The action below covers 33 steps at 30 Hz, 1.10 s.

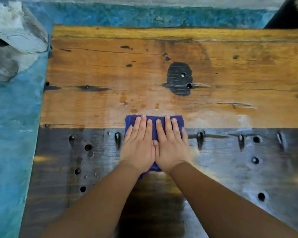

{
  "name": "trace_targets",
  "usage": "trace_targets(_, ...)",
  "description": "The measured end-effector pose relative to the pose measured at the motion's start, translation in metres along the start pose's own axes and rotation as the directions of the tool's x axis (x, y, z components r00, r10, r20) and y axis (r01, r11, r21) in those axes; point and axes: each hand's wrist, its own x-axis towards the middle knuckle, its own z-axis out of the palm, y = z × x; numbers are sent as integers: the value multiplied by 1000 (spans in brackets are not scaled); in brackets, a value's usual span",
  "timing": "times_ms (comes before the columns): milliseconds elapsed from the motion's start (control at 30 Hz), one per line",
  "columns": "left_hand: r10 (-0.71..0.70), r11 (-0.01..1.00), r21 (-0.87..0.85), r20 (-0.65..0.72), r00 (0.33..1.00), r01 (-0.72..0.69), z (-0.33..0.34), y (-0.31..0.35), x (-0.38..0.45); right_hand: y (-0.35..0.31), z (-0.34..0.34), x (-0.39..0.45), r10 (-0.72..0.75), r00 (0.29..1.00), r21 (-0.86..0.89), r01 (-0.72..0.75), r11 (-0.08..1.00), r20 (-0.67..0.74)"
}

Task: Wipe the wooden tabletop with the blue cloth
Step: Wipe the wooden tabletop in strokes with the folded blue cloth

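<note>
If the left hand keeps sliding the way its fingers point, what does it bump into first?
Probably the small wet droplets on the orange-brown wooden tabletop, just past the folded blue cloth that the left hand presses flat. Beyond them the wood looks free.

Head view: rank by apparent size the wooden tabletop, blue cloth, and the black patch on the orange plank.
1. Wooden tabletop, fills most of the frame.
2. Black patch and blue cloth: unsure. The left hand and right hand lie flat on the cloth, hiding most of it.
</note>
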Motion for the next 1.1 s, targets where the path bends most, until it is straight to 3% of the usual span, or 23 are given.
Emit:
trace_targets(733, 40, 999, 39, -215, 976, -33, -104, -46, 322, 41, -117, 321, -53, 967, -39, 45, 998, -249)
trace_targets(1100, 47, 998, 58, -222, 974, -35, -119, -56, 366, 41, -132, 359, -64, 948, -70, 45, 997, -311)
